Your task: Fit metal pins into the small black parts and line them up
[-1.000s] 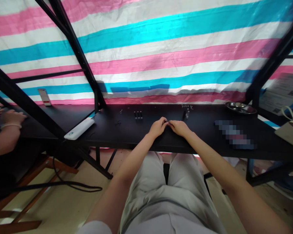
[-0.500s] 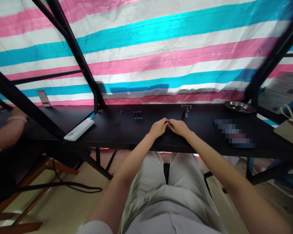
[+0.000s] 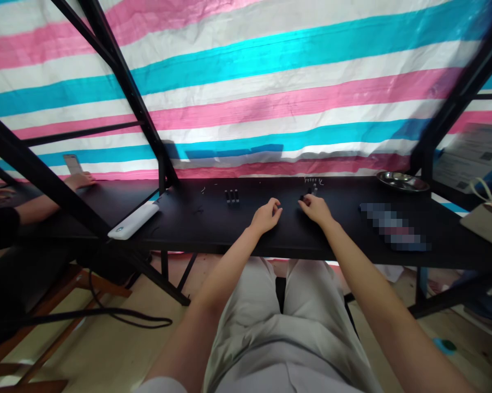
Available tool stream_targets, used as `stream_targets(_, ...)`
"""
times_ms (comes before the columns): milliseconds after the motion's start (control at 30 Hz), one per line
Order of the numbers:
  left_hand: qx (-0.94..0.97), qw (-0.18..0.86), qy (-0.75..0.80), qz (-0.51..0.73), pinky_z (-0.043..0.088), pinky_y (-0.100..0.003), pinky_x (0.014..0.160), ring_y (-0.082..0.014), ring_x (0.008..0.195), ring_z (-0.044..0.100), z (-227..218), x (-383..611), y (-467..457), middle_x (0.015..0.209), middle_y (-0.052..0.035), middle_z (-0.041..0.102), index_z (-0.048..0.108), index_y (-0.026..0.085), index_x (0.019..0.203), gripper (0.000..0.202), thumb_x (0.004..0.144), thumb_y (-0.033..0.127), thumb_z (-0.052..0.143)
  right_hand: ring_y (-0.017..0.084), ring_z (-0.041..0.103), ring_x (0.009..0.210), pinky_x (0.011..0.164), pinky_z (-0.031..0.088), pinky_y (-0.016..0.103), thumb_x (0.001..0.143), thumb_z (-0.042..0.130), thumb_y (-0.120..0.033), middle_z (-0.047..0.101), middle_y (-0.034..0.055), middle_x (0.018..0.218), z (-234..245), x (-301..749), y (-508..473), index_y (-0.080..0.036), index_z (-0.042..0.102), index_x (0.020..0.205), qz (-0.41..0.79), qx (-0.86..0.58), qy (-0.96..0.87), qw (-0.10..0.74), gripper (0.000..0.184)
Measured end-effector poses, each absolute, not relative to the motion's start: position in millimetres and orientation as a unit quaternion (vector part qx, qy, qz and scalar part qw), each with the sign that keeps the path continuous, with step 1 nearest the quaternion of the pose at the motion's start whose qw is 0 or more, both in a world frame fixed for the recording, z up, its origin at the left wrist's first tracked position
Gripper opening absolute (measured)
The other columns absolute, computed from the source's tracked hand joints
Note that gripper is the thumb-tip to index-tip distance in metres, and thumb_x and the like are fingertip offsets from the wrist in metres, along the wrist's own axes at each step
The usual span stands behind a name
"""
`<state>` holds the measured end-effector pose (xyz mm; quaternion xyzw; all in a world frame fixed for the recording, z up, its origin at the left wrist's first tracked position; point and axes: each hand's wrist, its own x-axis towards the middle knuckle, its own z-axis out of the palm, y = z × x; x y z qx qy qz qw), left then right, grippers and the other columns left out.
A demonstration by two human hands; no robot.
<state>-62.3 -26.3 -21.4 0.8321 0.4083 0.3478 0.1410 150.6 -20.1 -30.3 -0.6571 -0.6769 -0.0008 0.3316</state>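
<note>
At the middle of a black table (image 3: 213, 226), a person's two hands are apart, backs towards the viewer. The right hand (image 3: 317, 209) bends thumb and forefinger to a small dark piece (image 3: 302, 197) at their tips; it nearly merges with the tabletop, so whether they pinch it or only touch it cannot be told. The left hand (image 3: 266, 216) curls loosely, thumb and forefinger slightly parted; its palm is hidden, so whether it holds anything is unclear. Just past the right hand is a pale little cylinder (image 3: 315, 189), partly covered by the fingers, with thin white bits (image 3: 313, 180) (too small to name) behind it. Left of the left hand, three dark cylinders (image 3: 232, 196) form a row. Open tabletop separates the two hands and reaches right of the right hand to a pixelated object (image 3: 393, 226). The table's near edge passes under both forearms.
</note>
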Motion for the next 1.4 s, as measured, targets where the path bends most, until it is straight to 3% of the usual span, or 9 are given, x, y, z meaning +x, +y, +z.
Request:
stream_targets(200,0.832,0.145,0.403,0.352,0.040,-0.022,0.063,-0.0103,0.064,0.055,-21.2,-62.3,-24.8,0.079,0.0015,0.062,0.051,0.021,0.098,0.015,0.084,0.024,0.045,0.019,0.059,0.075,0.064,0.040,0.027,0.080,0.051,-0.037,0.067,0.0068,0.079,-32.4,171.4,-14.8,-0.019,0.064,0.080,0.006,-0.752,-0.578,0.315,0.022)
stream_targets(500,0.831,0.145,0.401,0.358,0.039,-0.021,0.062,-0.0101,0.063,0.054,-22.4,-62.4,-24.3,0.078,0.0015,0.062,0.052,0.021,0.095,0.014,0.083,0.022,0.045,0.021,0.060,0.081,0.068,0.042,0.029,0.080,0.051,-0.039,0.067,0.0082,0.083,-32.8,169.4,-6.5,-0.020,0.066,0.084,0.006,-0.776,-0.572,0.265,0.025)
stream_targets(767,0.830,0.143,0.404,0.357,0.039,-0.021,0.062,-0.0099,0.062,0.053,-22.3,-62.8,-24.4,0.078,0.0018,0.062,0.052,0.021,0.094,0.014,0.082,0.021,0.045,0.021,0.060,0.082,0.070,0.043,0.030,0.081,0.053,-0.040,0.067,0.0090,0.084,-33.0,171.5,-6.0,-0.019,0.066,0.085,0.018,-0.773,-0.574,0.270,0.025)
stream_targets(1100,0.832,0.142,0.409,0.347,0.039,-0.021,0.062,-0.0103,0.065,0.054,-20.5,-63.0,-26.1,0.077,0.0015,0.061,0.053,0.021,0.094,0.014,0.083,0.020,0.044,0.019,0.060,0.086,0.074,0.043,0.027,0.080,0.053,-0.022,0.066,0.0115,0.091,-39.8,182.4,-7.5,-0.015,0.061,0.096,0.057,-0.772,-0.551,0.313,0.019)
stream_targets(1400,0.832,0.140,0.414,0.343,0.040,-0.022,0.064,-0.0107,0.065,0.055,-18.8,-62.7,-27.2,0.078,0.0013,0.062,0.053,0.021,0.095,0.016,0.082,0.020,0.045,0.022,0.061,0.082,0.072,0.044,0.031,0.080,0.055,-0.034,0.066,0.0116,0.085,-33.1,174.0,-11.9,-0.017,0.067,0.089,0.013,-0.802,-0.534,0.267,0.023)
